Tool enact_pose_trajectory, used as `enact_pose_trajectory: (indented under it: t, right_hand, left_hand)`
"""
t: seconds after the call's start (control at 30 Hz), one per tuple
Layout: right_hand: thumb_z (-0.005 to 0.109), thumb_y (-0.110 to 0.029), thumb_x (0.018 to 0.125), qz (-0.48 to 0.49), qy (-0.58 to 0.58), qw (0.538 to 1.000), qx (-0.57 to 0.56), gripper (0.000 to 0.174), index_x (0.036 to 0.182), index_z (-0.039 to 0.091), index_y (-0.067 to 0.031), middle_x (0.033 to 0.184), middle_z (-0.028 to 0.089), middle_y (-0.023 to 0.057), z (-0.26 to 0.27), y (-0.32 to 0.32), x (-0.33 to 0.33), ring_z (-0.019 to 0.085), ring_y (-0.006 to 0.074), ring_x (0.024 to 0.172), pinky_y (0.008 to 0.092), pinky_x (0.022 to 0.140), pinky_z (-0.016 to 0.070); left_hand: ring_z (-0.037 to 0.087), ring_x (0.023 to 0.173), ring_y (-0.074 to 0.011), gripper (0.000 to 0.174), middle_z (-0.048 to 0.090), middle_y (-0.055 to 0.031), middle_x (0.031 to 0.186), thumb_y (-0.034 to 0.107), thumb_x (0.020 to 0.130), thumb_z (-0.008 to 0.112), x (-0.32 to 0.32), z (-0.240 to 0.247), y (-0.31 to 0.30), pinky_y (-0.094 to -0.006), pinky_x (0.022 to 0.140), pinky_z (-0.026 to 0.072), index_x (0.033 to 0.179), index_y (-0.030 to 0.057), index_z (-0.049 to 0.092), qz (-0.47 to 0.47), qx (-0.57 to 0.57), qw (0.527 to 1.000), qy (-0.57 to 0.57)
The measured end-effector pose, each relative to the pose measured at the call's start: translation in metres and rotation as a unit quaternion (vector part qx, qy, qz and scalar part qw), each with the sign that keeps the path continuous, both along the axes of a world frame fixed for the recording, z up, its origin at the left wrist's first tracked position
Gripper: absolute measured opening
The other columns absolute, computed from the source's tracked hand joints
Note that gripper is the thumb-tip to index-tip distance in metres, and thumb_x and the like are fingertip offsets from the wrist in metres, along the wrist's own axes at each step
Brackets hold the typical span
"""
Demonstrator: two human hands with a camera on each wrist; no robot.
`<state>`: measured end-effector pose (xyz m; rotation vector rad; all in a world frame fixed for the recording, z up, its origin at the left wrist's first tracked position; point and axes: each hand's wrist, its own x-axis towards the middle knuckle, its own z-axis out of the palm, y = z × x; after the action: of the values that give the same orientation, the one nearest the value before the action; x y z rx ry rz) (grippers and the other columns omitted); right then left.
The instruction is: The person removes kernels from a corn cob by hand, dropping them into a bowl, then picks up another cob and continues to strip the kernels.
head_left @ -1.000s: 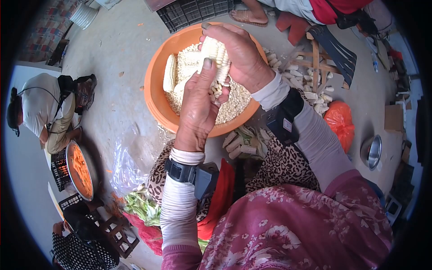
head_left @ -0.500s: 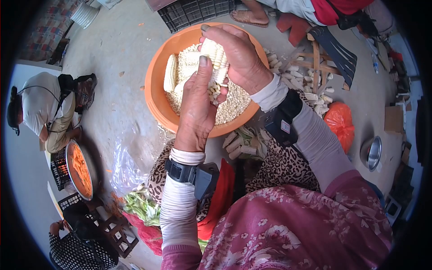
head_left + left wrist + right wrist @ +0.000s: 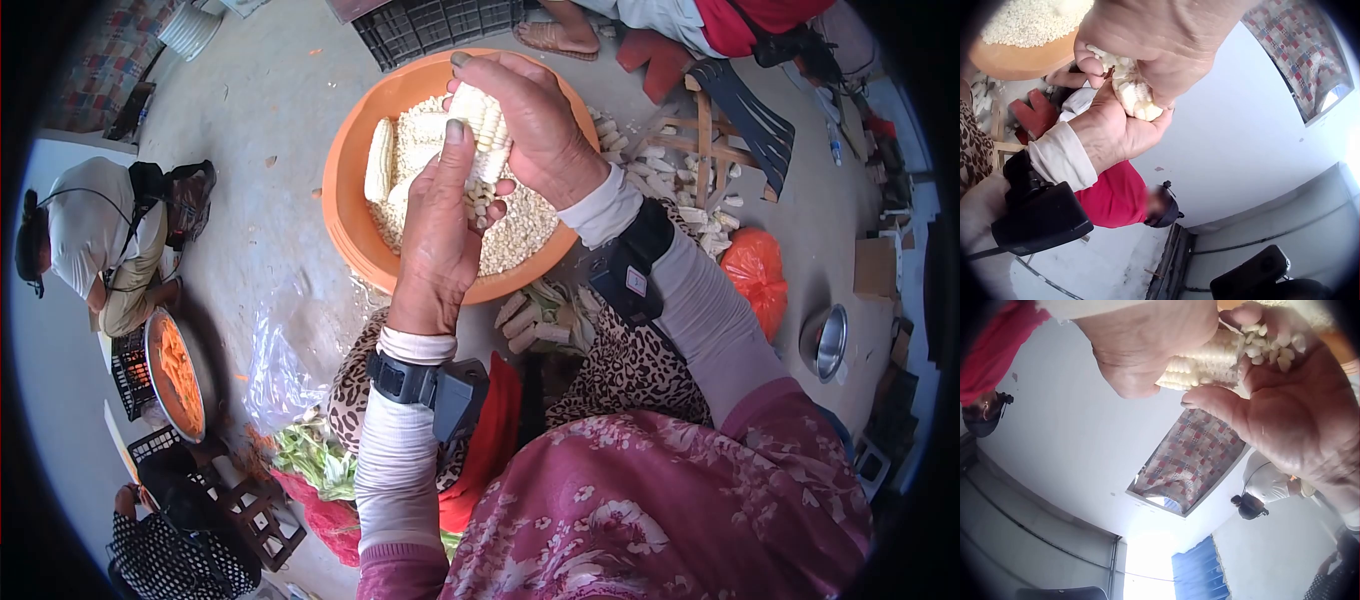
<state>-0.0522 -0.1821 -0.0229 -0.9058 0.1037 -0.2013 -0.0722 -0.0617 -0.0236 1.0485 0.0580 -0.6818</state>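
Note:
A white corn cob [image 3: 482, 118] is held between both hands over an orange basin, part of its rows bare of kernels in the right wrist view. My right hand [image 3: 548, 125] grips its upper end, the palm wrapped along its side. My left hand [image 3: 437, 225] is at the lower end, its thumb pressed to the cob and its fingers curled underneath. Loose corn kernels [image 3: 1272, 347] lie in the left palm and fingers. The orange basin [image 3: 345, 215] below holds many shelled kernels [image 3: 525, 228] and several whole cobs [image 3: 379, 162].
Bare cobs [image 3: 660, 180] lie on the floor beside a wooden-framed stool [image 3: 745, 120]. A black crate [image 3: 435, 30] stands behind the basin. At the left, a person [image 3: 95, 235] bends near a metal bowl [image 3: 203, 400] of orange shreds. A red bag [image 3: 755, 275] sits at the right.
Both hands stay around the cob above the basin, with only slight shifts of the left thumb and fingers against it.

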Motion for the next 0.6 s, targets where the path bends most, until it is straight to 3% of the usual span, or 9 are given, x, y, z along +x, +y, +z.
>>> enact_pose_trajectory:
  t: [0.37, 0.6]
  right_hand:
    - [0.062, -0.019, 0.082, -0.002, 0.025, 1.000, -0.013, 0.022, 0.090, 0.055, 0.0004, 0.083, 0.058, 0.0078, 0.0026, 0.0004, -0.0009, 0.057, 0.0137, 0.074, 0.0264, 0.064, 0.0475]
    - [0.061, -0.018, 0.082, 0.002, 0.004, 1.000, 0.001, 0.020, 0.088, 0.056, 0.0003, 0.080, 0.058, 0.0075, -0.0018, -0.0010, 0.0020, 0.058, 0.0140, 0.072, 0.0270, 0.063, 0.0480]
  left_hand:
    - [0.058, 0.075, -0.0104, 0.044, 0.062, -0.0002, 0.094, 0.047, 0.088, 0.051, -0.0002, 0.0013, 0.0002, -0.0210, 0.058, 0.0447, 0.113, 0.0110, 0.053, -0.002, 0.010, 1.000, -0.005]
    - [0.055, 0.068, -0.0095, 0.043, 0.061, -0.0012, 0.087, 0.047, 0.090, 0.049, 0.0005, 0.0005, 0.0002, -0.0195, 0.051, 0.0391, 0.109, 0.0087, 0.054, 0.006, 0.020, 1.000, -0.023]
